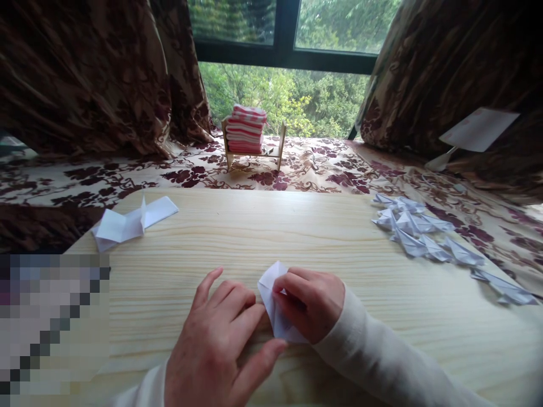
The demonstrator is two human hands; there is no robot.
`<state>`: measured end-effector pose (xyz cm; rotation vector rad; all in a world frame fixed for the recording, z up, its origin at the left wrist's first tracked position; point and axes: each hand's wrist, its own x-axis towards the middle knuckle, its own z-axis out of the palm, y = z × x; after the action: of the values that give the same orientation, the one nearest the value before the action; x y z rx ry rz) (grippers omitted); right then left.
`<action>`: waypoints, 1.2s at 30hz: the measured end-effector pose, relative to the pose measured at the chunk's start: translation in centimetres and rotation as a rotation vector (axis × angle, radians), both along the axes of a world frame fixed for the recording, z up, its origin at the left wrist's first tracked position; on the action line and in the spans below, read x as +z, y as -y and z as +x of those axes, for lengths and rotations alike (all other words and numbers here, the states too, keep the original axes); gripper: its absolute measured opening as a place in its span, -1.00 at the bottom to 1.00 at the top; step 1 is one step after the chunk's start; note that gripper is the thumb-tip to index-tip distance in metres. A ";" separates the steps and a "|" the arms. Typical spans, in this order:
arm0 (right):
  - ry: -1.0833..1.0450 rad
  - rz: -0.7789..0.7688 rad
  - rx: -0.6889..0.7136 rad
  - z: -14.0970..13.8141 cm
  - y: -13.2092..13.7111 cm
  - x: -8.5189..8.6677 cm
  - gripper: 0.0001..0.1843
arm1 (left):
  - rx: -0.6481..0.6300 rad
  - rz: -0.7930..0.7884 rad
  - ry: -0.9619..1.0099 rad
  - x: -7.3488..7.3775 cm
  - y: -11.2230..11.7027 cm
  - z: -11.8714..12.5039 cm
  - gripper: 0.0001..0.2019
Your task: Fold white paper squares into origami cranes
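A white folded sheet of paper lies on the light wooden table between my hands. My right hand is closed, thumb and index finger pinching the paper near its upper middle. Part of the sheet is hidden under that hand. At its left edge is my left hand, fingers apart, with a fingertip by the paper's side and the thumb by its lower edge. Several folded white paper pieces with pointed ends sit at the table's far right. To the far left stands a stack of creased white paper, partly unfolded.
Beyond the wooden table, a flowered cloth covers the sill. A small wooden rack there holds folded red and white towels. Dark curtains flank the window. A white lamp is at right; a pixelated patch hides the lower left.
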<state>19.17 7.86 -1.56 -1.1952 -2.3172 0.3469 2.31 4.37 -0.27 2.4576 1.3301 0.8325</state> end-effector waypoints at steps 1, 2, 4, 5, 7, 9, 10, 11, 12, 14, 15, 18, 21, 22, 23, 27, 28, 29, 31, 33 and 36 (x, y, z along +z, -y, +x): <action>-0.011 0.000 -0.007 0.0 0.0 0.0 -0.87 | 0.022 -0.014 0.007 0.1 -0.1 0.2 -0.88; -0.029 -0.003 -0.010 0.1 0.0 0.1 -0.88 | 0.042 -0.029 0.004 0.2 -0.3 0.4 -0.89; -0.077 -0.011 -0.013 0.4 -0.1 0.3 -0.87 | 0.056 -0.054 -0.012 0.3 -0.8 0.7 -0.90; -0.102 -0.014 -0.016 0.6 -0.2 0.5 -0.87 | 0.055 -0.062 -0.018 0.3 -1.1 0.7 -0.89; -0.129 -0.013 -0.038 1.1 -0.4 0.8 -0.87 | 0.050 -0.066 -0.022 0.4 -1.7 0.3 -0.88; -0.124 -0.022 -0.076 1.7 -0.7 0.9 -0.88 | 0.062 -0.066 -0.023 0.5 -2.2 -0.3 -0.87; -0.114 -0.036 -0.103 1.9 -0.8 0.9 -0.89 | 0.069 -0.069 -0.025 0.5 -2.4 -0.7 -0.86; -0.104 -0.055 -0.135 2.1 -0.9 0.8 -0.88 | 0.073 -0.075 -0.026 0.5 -2.5 -1.1 -0.86; -0.097 -0.083 -0.162 2.2 -1.0 0.7 -0.87 | 0.071 -0.078 -0.025 0.5 -2.6 -1.3 -0.86; -0.093 -0.153 -0.182 2.1 -1.0 0.5 -0.84 | 0.068 -0.072 -0.017 0.3 -2.7 -1.7 -0.86; -0.100 -0.187 -0.173 1.9 -0.9 0.4 -0.84 | 0.068 -0.066 -0.010 0.2 -2.7 -1.7 -0.86; -0.131 -0.223 -0.128 1.0 -0.5 0.3 -0.84 | 0.082 -0.067 0.002 0.0 -2.7 -1.5 -0.87; -0.135 -0.163 -0.118 0.1 -0.1 0.2 -0.84 | 0.080 -0.099 0.015 0.1 -2.7 -1.7 -0.85; -0.123 -0.134 -0.117 0.0 0.0 0.1 -0.84 | 0.082 -0.117 0.027 0.2 -2.6 -1.9 -0.84; -0.106 -0.105 -0.117 -0.1 0.1 0.0 -0.82 | 0.089 -0.140 0.046 0.3 -2.6 -2.1 -0.82; -0.042 -0.037 -0.119 -0.2 0.2 -0.2 -0.80 | 0.114 -0.171 0.069 0.3 -2.3 -2.8 -0.84; -0.036 -0.036 -0.117 -0.2 0.2 -0.2 -0.81 | 0.114 -0.140 0.039 0.2 -2.1 -2.8 -0.84; -0.031 -0.038 -0.115 -0.2 0.2 -0.2 -0.81 | 0.116 -0.106 0.001 0.1 -2.0 -2.6 -0.82; -0.033 -0.041 -0.108 -0.2 0.3 0.0 -0.81 | 0.129 -0.051 -0.059 -0.2 -1.8 -2.1 -0.82; -0.049 -0.049 -0.086 -0.2 0.3 0.2 -0.81 | 0.145 -0.035 -0.071 -0.4 -1.6 -1.6 -0.88; -0.052 -0.049 -0.047 -0.2 0.4 0.2 -0.80 | 0.140 -0.030 -0.052 -0.5 -1.4 -1.1 -0.92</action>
<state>19.00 7.49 -1.33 -1.2470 -2.2446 0.4160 1.18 5.80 -0.82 2.4013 1.5359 0.7772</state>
